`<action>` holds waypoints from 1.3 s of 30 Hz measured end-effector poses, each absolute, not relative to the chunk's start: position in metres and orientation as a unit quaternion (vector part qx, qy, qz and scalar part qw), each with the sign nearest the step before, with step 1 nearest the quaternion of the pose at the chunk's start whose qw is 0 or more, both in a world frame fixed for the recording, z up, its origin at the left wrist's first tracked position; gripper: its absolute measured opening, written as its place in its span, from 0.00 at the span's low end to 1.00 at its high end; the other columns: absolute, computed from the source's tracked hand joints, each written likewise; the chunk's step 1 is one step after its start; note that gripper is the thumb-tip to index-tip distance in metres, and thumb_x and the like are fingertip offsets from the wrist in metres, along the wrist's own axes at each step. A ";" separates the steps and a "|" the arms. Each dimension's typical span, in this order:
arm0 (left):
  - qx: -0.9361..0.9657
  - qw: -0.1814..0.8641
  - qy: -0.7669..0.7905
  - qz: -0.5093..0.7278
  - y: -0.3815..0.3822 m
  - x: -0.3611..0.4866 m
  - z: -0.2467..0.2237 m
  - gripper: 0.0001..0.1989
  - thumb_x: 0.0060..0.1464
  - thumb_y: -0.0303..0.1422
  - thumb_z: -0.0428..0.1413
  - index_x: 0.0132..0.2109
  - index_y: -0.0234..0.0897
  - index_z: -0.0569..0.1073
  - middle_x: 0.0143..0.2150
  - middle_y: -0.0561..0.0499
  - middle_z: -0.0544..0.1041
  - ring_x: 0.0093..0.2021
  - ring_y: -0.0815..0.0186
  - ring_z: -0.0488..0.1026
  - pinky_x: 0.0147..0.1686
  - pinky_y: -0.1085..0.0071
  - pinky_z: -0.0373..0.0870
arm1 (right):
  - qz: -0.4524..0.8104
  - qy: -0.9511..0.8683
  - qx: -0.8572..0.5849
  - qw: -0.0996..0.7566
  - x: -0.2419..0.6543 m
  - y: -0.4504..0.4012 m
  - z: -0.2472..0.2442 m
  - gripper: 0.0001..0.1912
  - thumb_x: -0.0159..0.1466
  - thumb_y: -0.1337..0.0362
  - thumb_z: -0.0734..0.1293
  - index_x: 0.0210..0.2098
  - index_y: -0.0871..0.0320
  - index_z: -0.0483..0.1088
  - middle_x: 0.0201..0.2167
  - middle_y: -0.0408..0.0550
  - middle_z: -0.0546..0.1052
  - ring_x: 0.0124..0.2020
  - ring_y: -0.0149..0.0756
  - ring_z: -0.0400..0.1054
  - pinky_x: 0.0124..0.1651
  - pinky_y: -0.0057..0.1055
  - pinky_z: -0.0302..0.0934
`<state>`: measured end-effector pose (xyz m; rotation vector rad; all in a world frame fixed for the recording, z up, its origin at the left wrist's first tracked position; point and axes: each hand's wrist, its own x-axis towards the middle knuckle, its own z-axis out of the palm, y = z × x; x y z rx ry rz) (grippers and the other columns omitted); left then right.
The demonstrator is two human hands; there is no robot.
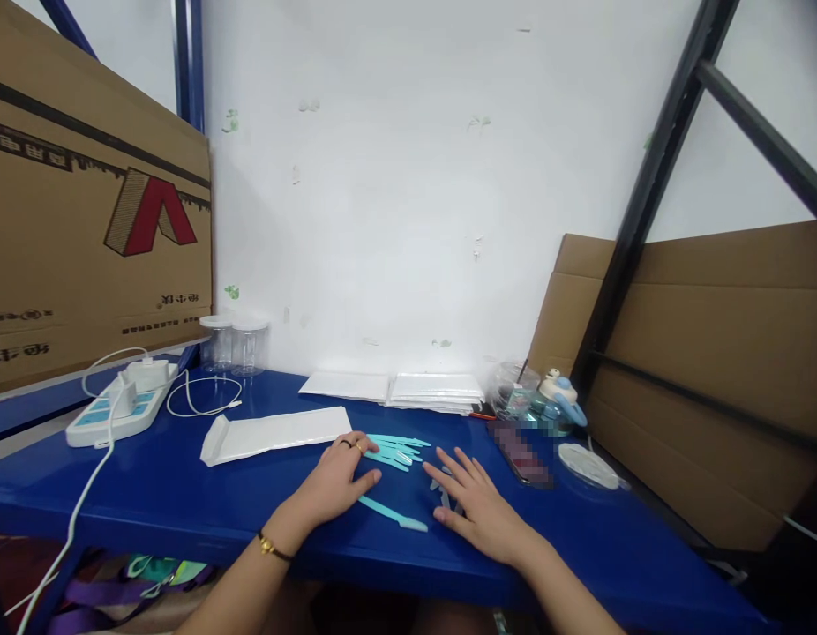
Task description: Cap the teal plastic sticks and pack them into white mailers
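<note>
My left hand (341, 481) lies palm down with its fingers apart, its fingertips at the handle ends of several turquoise eyebrow razors (399, 450) that lie in a loose pile. A single turquoise eyebrow razor (395, 514) lies nearer the front, its handle end partly hidden by my left thumb. To the right, my right hand (478, 503) is spread flat over small translucent pieces (444, 485). They look like blade covers, but the fingers hide most of them.
A white padded envelope (276, 435) lies to the left, with stacked white envelopes (435, 390) by the wall. A power strip (121, 406) and clear jars (233, 344) stand left. At right are a phone (520, 454), a bottle (555, 401) and a white round item (588, 466).
</note>
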<state>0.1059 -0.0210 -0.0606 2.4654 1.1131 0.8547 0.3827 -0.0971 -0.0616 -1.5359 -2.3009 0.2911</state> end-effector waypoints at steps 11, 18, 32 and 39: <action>0.910 0.138 0.373 0.119 0.037 0.145 -0.080 0.32 0.58 0.52 0.39 0.63 0.39 0.55 0.66 0.42 0.51 0.66 0.53 0.44 0.60 0.52 0.41 | 0.116 -0.786 -0.590 0.144 0.422 -0.030 -0.087 0.27 0.66 0.46 0.49 0.62 0.42 0.50 0.65 0.39 0.49 0.66 0.44 0.38 0.64 0.47 0.34; 0.908 0.098 0.371 0.165 0.013 0.142 -0.073 0.31 0.59 0.51 0.38 0.63 0.40 0.54 0.65 0.43 0.54 0.65 0.53 0.47 0.60 0.52 0.42 | 0.096 -0.782 -0.583 0.196 0.426 -0.023 -0.086 0.25 0.66 0.49 0.49 0.62 0.43 0.51 0.65 0.40 0.51 0.66 0.43 0.39 0.64 0.47 0.33; 0.915 0.040 0.351 0.193 0.011 0.121 -0.056 0.03 0.49 0.36 0.58 0.32 0.45 0.76 0.36 0.55 0.74 0.39 0.65 0.67 0.40 0.69 0.56 | 0.041 -0.760 -0.593 0.262 0.437 -0.064 -0.071 0.06 0.58 0.63 0.63 0.31 0.55 0.72 0.34 0.47 0.72 0.40 0.41 0.64 0.46 0.37 0.56; 0.909 0.069 0.363 0.191 0.009 0.123 -0.056 0.03 0.49 0.35 0.58 0.32 0.43 0.76 0.37 0.54 0.74 0.40 0.64 0.67 0.40 0.70 0.57 | 0.123 -0.745 -0.596 0.273 0.416 -0.067 -0.072 0.03 0.56 0.65 0.65 0.29 0.56 0.71 0.32 0.46 0.71 0.33 0.37 0.64 0.36 0.31 0.58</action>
